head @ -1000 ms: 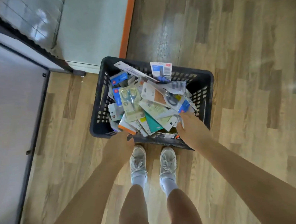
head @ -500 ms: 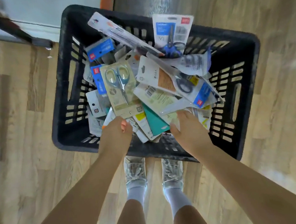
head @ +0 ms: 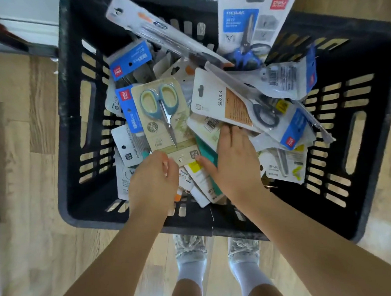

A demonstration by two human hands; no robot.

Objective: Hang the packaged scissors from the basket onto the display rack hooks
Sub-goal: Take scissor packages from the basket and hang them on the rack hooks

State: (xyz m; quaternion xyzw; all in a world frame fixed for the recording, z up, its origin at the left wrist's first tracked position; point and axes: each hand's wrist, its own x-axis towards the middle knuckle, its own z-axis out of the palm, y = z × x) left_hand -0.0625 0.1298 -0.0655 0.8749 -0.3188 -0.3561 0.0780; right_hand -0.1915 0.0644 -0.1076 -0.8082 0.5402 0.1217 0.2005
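Basket (head: 73,138) on floor, heaped with scissor packs. Left hand (head: 154,180) at 6 o'clock of the beige pack (head: 165,124), fingers curled on its lower edge. Right hand (head: 234,161) lies flat on the pile, fingers straight and together.

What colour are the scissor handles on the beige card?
Light blue with pale yellow inner rims, on the beige card; head view.
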